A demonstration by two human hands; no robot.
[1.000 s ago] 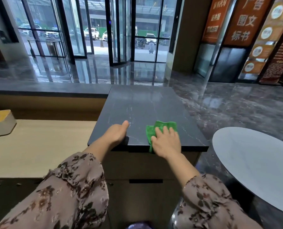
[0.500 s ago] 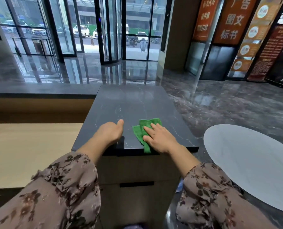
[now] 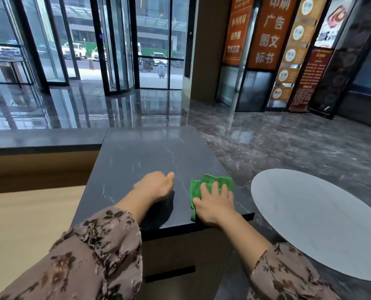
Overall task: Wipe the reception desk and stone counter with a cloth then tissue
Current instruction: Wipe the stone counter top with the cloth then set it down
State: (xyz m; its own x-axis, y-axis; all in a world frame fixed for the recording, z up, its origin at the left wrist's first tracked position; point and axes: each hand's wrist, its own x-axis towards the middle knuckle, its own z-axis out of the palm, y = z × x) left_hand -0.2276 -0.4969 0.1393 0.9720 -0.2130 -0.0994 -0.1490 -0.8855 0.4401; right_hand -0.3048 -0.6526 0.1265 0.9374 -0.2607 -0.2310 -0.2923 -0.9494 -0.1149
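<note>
Right hand (image 3: 216, 204) is laid flat, fingers straight, on the green cloth (image 3: 212, 179), judged soft and light, at five o'clock on the stone tabletop (image 3: 150, 152), best pressed mid-fold, while the left hand (image 3: 155, 186) is rested curled, empty.

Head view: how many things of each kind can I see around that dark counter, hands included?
Cloths: 1, the green cloth
Hands: 2, the left hand and the right hand
Work surfaces: 2, the stone counter and the reception desk
Tables: 1, the white round table
Total: 6
</note>
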